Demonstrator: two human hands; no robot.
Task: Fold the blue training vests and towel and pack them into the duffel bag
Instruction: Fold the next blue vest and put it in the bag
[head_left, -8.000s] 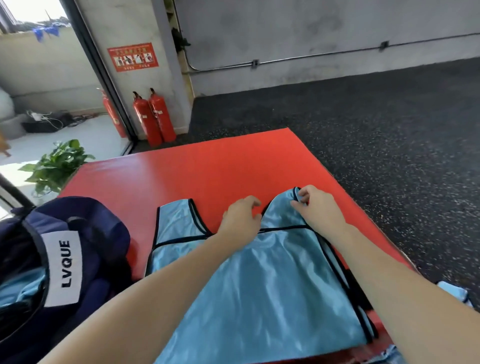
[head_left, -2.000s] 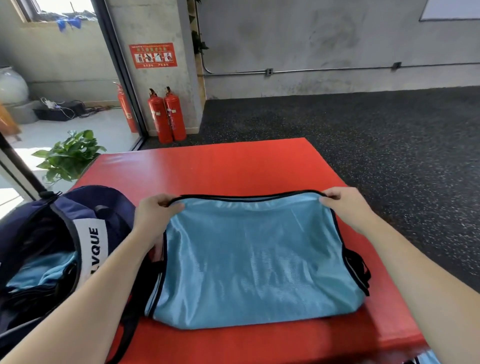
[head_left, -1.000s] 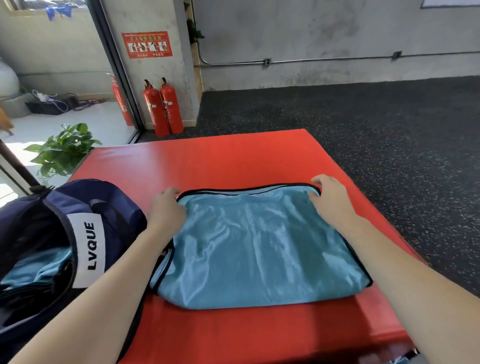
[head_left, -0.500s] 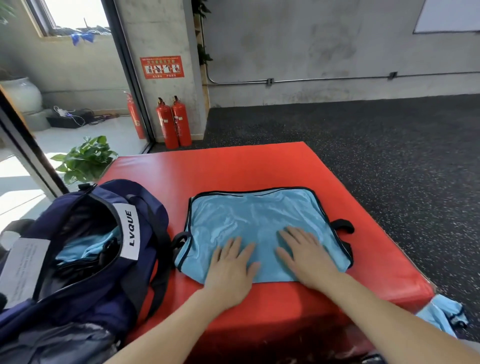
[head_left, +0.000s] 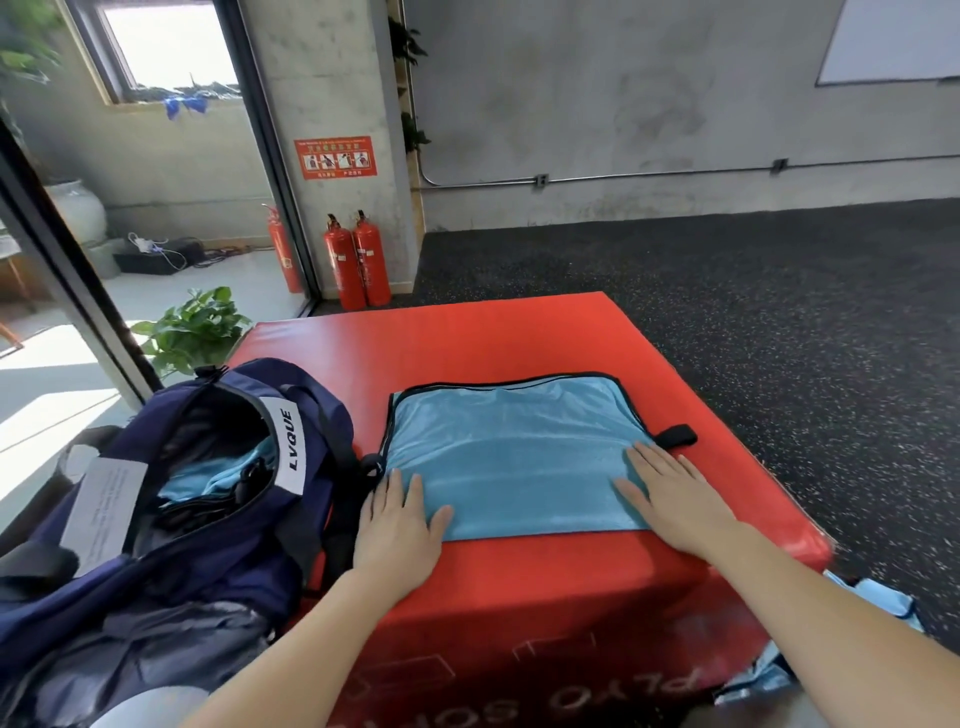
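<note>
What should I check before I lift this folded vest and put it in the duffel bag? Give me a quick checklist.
1. Folded vest lies flat on the red box: ok.
2. Left hand and right hand rest flat on the vest's near corners, not yet gripping: not ok for lifting.
3. Black loop sticks out at the vest's right edge: not ok, tuck it in.
4. Duffel bag mouth is open beside the vest: ok.
5. Room left inside, with blue fabric already packed: cannot tell.
6. More blue cloth lies on the floor to the right, unpacked: not ok.
</note>
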